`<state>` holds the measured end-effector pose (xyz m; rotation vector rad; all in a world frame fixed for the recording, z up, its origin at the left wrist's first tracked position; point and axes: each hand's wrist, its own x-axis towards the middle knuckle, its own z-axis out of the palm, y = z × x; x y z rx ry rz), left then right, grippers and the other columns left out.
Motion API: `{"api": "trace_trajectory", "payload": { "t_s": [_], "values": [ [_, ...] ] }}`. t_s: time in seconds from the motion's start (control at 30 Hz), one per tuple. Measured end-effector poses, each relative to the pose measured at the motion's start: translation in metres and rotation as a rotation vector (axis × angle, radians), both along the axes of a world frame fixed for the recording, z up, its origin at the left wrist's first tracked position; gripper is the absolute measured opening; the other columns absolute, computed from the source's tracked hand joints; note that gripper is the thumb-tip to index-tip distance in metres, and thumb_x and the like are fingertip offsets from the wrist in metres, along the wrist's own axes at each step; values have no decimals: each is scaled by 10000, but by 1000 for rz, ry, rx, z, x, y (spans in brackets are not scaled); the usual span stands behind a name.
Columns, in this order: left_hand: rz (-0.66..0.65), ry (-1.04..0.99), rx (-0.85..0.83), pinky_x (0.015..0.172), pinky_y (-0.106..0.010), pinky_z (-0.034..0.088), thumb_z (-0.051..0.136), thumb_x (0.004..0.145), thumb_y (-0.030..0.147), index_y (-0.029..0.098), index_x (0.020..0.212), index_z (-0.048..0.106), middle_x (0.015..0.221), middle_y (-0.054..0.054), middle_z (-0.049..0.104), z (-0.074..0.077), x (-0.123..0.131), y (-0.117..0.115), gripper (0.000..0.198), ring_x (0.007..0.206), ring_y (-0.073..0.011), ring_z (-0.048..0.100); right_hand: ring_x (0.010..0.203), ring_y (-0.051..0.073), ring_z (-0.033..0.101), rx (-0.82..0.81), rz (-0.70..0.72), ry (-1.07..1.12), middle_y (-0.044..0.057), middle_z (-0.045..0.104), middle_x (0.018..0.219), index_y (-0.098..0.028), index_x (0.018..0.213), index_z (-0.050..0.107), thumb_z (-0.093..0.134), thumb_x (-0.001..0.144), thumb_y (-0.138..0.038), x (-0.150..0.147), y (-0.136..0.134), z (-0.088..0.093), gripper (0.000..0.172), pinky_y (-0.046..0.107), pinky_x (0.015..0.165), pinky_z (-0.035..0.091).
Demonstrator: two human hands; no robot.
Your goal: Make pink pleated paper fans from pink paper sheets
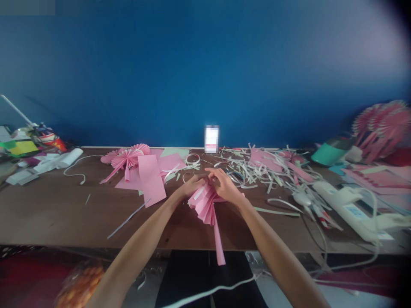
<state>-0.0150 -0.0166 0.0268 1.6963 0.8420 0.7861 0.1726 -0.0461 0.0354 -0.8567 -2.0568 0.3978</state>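
Note:
Between my two hands, over the front part of the table, is a pleated pink paper fan (205, 208). A pale strip lies along one of its folds, and a long pink paper tail (218, 246) hangs from it past the table's front edge. My left hand (193, 185) is closed on the fan's upper left side. At its top, my right hand (222, 183) has thumb and forefinger bent together in a pinch against the paper. The fingertips overlap there, so anything small between them is hidden.
Finished pink rosettes (126, 157) lie left, near pink paper sheets (151, 179). Paper strip scraps (247, 171) are heaped behind and right of my hands. A white power strip (346, 209) with cables, a green roll (330, 153) and more rosettes (382, 124) are at right. A lit phone (211, 139) stands against the wall.

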Motion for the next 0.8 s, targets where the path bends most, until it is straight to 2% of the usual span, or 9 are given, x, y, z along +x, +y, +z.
{"api": "trace_trajectory", "payload": {
  "t_s": [0.17, 0.3, 0.43, 0.63, 0.8],
  "values": [
    [72, 7, -3, 739, -266, 455, 545, 845, 395, 146, 1000, 644, 861, -49, 629, 0, -2, 0, 309, 821, -168, 559, 941, 219, 531, 51, -55, 11, 37, 631, 947, -265, 1332, 472, 473, 796, -32, -2, 1, -2, 583, 400, 894, 462],
    [20, 8, 25, 750, -264, 453, 517, 862, 424, 142, 933, 651, 852, -47, 621, 1, -2, 2, 320, 825, -160, 553, 963, 218, 531, 64, -63, 21, 32, 641, 954, -266, 1302, 495, 474, 810, -37, -2, 2, -4, 543, 386, 893, 458],
    [-29, 14, 24, 773, -276, 451, 502, 868, 419, 127, 990, 645, 870, -50, 633, 3, 0, 1, 348, 850, -167, 562, 959, 217, 531, 52, -55, 13, 38, 633, 951, -247, 1280, 509, 477, 783, -16, -1, 1, -4, 549, 379, 880, 462],
    [-19, 28, 25, 799, -292, 454, 525, 857, 383, 115, 997, 654, 870, -64, 645, 4, -1, 0, 329, 866, -184, 571, 945, 219, 534, 21, -40, -13, 49, 612, 944, -245, 1275, 511, 455, 773, -3, -3, 1, -6, 560, 381, 859, 475],
    [55, 13, 28, 782, -285, 455, 534, 853, 397, 143, 957, 663, 866, -61, 636, 9, -1, -4, 304, 859, -183, 565, 956, 224, 535, 70, -68, 10, 52, 616, 973, -251, 1274, 505, 461, 823, -48, -5, 2, -7, 496, 395, 871, 469]
  ]
}}
